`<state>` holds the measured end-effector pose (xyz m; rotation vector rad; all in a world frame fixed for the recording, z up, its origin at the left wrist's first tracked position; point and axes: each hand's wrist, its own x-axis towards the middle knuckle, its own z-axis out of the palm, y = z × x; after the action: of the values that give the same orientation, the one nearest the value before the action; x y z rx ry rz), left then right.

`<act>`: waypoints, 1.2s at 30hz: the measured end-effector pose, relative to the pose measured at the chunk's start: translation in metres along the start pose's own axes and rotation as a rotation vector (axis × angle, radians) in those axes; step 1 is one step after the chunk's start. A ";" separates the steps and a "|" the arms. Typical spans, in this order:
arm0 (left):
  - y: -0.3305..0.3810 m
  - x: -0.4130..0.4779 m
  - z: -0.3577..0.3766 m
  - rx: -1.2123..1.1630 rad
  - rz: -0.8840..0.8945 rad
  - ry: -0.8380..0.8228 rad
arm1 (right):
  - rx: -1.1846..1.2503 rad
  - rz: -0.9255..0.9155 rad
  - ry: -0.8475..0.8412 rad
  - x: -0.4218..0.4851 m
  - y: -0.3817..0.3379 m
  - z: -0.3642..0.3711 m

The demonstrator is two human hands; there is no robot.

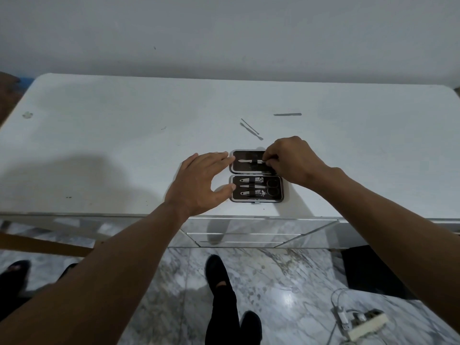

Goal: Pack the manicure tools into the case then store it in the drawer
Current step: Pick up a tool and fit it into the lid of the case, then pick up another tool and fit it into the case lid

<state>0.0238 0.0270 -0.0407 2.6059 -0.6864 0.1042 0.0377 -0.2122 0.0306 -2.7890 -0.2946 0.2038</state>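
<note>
From the head camera, the case (256,175) lies open on the white table (124,135), mostly filled. The right hand (291,160) pinches a slim tool (250,161) under the strap; the left hand (201,183), spread, steadies the case. Three tools (251,128) remain loose beyond it, so closing and the drawer (249,229) look still ahead.

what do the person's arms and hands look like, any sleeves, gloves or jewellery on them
Both forearms are bare right up to the bottom edge of the picture, so no sleeves show. The left hand and the right hand wear no gloves, and no rings, watch or bracelet can be seen on the fingers or wrists. No markings are visible.
</note>
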 end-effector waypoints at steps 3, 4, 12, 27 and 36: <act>0.000 0.000 0.000 0.007 0.001 -0.003 | -0.001 -0.006 0.003 0.001 -0.001 0.000; 0.000 0.000 0.000 0.007 0.001 -0.004 | -0.002 -0.009 0.002 0.001 -0.001 -0.001; 0.000 0.000 0.000 0.009 -0.002 -0.006 | -0.006 -0.021 0.001 0.001 -0.002 -0.001; 0.001 -0.001 -0.001 0.007 0.005 -0.009 | -0.036 0.014 0.060 0.008 0.001 -0.011; 0.002 -0.001 -0.003 -0.029 0.002 -0.014 | -0.162 0.178 0.092 0.059 0.040 -0.024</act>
<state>0.0223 0.0273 -0.0375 2.5804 -0.6907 0.0761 0.1060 -0.2434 0.0333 -2.9753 -0.0409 0.0961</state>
